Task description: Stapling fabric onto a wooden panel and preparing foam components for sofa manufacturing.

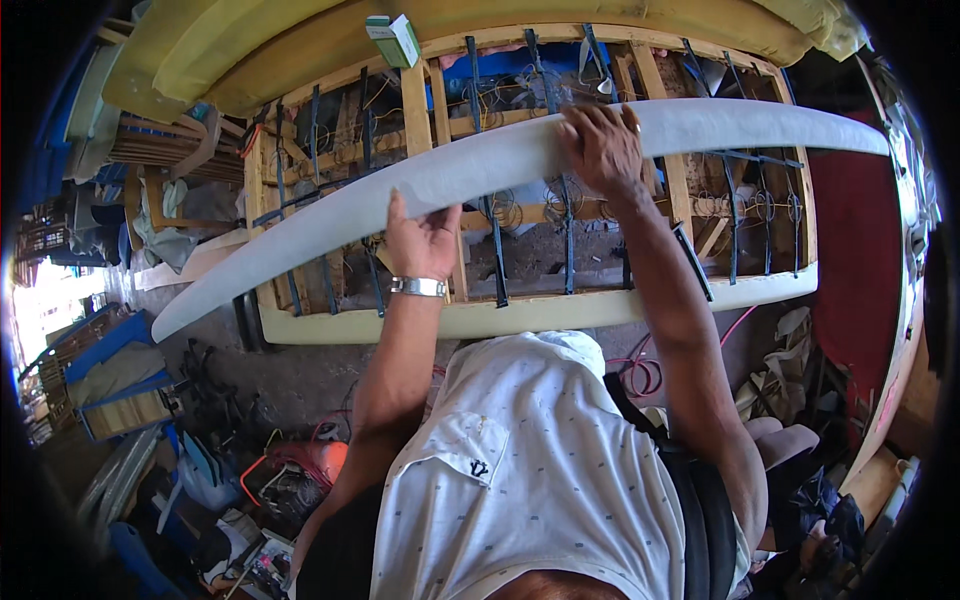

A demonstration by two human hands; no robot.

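A long grey-white strip of foam lies slantwise across an open wooden sofa frame with springs and dark webbing. The left hand, a metal watch on its wrist, reaches up and grips the strip's near edge, thumb over the top. Further right, the right hand rests palm down on the strip, fingers curled over its far edge, arm outstretched.

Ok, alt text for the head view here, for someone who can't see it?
Both hands hold a long pale grey strip across an open wooden sofa frame with springs and dark webbing: the left hand grips its near edge, the right hand rests on top. Yellow foam lies beyond.
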